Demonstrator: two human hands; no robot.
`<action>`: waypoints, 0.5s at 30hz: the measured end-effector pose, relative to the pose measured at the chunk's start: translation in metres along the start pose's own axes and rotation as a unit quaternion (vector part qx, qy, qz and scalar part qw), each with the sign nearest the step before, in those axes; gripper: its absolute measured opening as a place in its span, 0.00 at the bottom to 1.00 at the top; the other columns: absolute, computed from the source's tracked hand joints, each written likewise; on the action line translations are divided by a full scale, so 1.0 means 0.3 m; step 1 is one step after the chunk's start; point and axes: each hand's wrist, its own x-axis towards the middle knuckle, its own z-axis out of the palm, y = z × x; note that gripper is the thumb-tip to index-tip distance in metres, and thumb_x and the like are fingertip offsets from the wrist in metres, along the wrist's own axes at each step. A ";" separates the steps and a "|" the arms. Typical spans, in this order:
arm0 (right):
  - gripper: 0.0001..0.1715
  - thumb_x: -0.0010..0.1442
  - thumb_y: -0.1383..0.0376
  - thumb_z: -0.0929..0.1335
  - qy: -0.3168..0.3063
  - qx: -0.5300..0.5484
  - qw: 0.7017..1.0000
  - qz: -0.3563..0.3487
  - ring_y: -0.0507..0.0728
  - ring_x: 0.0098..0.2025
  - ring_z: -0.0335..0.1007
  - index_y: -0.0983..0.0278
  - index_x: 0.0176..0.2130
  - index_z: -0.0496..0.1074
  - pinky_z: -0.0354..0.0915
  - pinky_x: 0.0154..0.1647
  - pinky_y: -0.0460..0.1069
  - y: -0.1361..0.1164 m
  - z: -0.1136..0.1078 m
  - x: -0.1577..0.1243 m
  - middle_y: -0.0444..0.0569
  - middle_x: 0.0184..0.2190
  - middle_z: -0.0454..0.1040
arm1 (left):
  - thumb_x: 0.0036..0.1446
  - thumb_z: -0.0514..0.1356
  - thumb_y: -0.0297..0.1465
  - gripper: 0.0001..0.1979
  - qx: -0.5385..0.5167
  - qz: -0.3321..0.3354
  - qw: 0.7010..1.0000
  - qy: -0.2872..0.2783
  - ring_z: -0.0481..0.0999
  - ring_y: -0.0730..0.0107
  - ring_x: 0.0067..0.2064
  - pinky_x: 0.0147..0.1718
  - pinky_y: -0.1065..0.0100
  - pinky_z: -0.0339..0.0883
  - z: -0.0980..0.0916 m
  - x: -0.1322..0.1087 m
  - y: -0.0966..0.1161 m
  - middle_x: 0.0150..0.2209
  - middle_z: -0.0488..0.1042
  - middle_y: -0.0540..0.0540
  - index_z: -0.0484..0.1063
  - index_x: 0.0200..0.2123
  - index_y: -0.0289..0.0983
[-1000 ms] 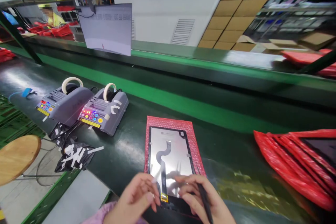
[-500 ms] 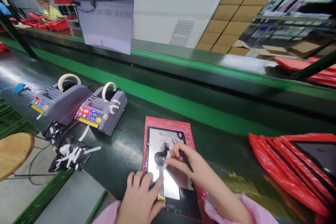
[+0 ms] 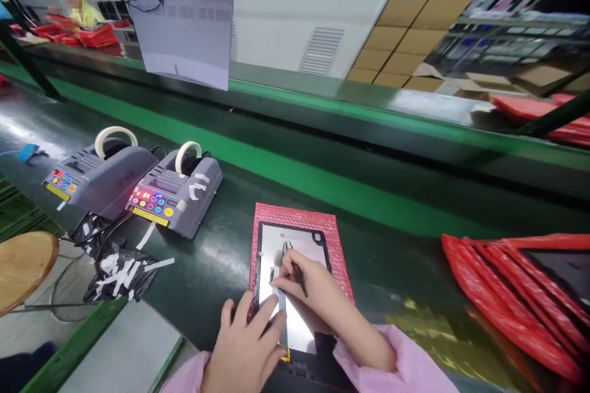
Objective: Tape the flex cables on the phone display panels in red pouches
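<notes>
Half done, perhaps, with strip over panel not yet clear of right fingers grasping tweezers, left fingers spread.

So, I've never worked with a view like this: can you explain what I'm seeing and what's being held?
There's no machine arm here: these are a person's two bare hands, seen from a single camera worn on the head, looking forward and down. The left hand is spread over the near left part of a flat panel, which lies on a red bubble-wrap sheet on the dark bench. The right hand holds a slim black tool, with its thin points over the panel. Whether its fingers also pinch something is hard to tell. Farther left stand two grey machines carrying rolls of pale tape; to the right lie shiny red packs.
</notes>
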 end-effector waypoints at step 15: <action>0.22 0.60 0.47 0.68 0.300 -0.151 0.940 0.053 0.56 0.28 0.68 0.60 0.30 0.58 0.59 0.32 0.50 0.057 -0.177 -0.021 0.44 0.28 0.74 | 0.61 0.58 0.30 0.19 0.003 0.043 0.998 0.044 0.63 0.54 0.53 0.48 0.58 0.52 0.014 -0.011 -0.027 0.57 0.73 0.50 0.73 0.55 0.46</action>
